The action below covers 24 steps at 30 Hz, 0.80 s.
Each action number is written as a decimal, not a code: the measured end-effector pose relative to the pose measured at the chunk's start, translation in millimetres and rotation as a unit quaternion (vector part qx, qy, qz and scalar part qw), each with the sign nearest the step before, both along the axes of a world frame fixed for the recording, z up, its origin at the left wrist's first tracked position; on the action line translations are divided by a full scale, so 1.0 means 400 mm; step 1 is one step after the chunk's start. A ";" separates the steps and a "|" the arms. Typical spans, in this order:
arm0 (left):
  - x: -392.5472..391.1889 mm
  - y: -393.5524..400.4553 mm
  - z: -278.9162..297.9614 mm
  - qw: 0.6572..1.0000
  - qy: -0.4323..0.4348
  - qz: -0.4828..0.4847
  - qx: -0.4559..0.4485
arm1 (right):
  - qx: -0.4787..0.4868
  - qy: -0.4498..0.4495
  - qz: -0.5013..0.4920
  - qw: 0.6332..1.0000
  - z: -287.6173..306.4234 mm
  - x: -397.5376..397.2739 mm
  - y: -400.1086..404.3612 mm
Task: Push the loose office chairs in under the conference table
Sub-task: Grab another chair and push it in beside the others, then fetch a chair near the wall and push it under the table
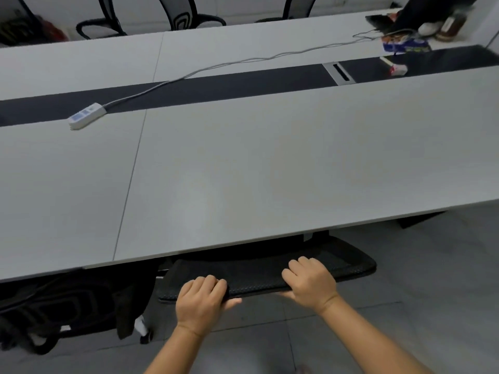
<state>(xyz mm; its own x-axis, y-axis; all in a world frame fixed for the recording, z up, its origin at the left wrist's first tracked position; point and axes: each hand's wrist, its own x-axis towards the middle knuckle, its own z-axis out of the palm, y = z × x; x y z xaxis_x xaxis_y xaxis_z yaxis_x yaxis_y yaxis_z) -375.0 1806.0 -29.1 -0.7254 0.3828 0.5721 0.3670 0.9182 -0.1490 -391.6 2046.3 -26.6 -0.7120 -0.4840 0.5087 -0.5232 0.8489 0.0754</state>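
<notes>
Left hand (201, 300) and right hand (310, 283) both grip top of black mesh chair back (259, 276), seat already under grey conference table (243, 163) edge. Push evenly, straight, stop before backrest hits tabletop.

left hand (201, 299) gripping, right hand (310, 283) gripping

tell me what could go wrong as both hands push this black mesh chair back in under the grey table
The left hand and right hand curl their fingers over the black mesh chair back, close to the grey conference table edge; knuckles could get pinched there. The neighbouring black chair with a dark garment sits close on the left, so the chairs might snag.
</notes>
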 end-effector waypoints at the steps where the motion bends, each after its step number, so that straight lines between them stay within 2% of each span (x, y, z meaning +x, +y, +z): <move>1: 0.002 0.002 0.003 1.000 -0.005 0.004 -0.001 | -0.001 0.000 0.001 1.000 -0.003 0.002 0.001; 6: 0.047 0.013 0.017 0.997 -0.067 0.028 0.010 | -0.002 -0.006 -0.004 1.000 -0.011 0.031 0.006; 10: 0.094 0.019 0.058 0.981 -0.181 0.043 0.057 | -0.016 -0.061 -0.040 0.997 0.014 0.066 -0.005; 12: 0.117 0.036 0.091 0.955 -0.270 0.060 0.107 | -0.048 -0.098 -0.087 0.990 0.026 0.093 -0.007; 13: 0.127 0.042 0.105 0.937 -0.313 0.069 0.141 | -0.097 -0.110 -0.102 0.984 0.022 0.112 -0.007; 15: 0.159 0.066 0.108 0.917 -0.343 0.052 0.200 | -0.210 -0.157 -0.159 0.952 0.011 0.201 0.002; 17: 0.194 0.105 0.098 0.900 -0.353 -0.009 0.255 | -0.275 -0.175 -0.249 0.912 0.010 0.323 -0.001; 20: 0.287 0.192 0.091 0.821 -0.459 -0.131 0.313 | -0.365 -0.253 -0.347 0.826 -0.009 0.547 0.003; 22: 0.372 0.251 0.055 0.773 -0.526 -0.202 0.290 | -0.357 -0.190 -0.457 0.792 -0.005 0.708 -0.013; 24: 0.466 0.306 0.020 0.733 -0.598 -0.213 0.245 | -0.333 -0.227 -0.502 0.765 0.017 0.867 -0.026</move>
